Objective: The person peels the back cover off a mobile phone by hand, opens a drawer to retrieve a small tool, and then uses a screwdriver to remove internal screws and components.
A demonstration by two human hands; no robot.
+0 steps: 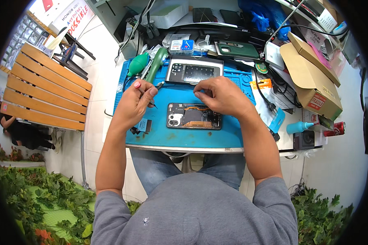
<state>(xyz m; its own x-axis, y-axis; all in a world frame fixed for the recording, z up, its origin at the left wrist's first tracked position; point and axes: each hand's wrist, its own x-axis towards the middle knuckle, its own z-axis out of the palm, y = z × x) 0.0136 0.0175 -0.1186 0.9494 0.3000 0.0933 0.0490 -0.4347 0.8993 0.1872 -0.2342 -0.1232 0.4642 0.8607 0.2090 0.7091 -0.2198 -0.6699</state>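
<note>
An opened smartphone (pixel 183 116) lies on the blue work mat (pixel 180 138), its inner parts and an orange ribbon cable exposed. My left hand (pixel 135 102) is closed around a thin screwdriver (pixel 138 85) with a red end; its dark tip points down, left of the phone. Above the phone's right end, my right hand (pixel 221 94) has its fingers curled together in a pinch; whatever is between them is hidden. Just beyond it sits a dark, pale-edged tray (pixel 219 65) holding a black phone back cover (pixel 192 72).
A green air blower (pixel 138 64) and a green-handled tool (pixel 155 67) lie at the far left of the mat. At the right stand an open cardboard box (pixel 315 92), a light-blue bottle (pixel 299 127) and a red can (pixel 335 129). Small dark parts (pixel 143 125) rest near my left wrist.
</note>
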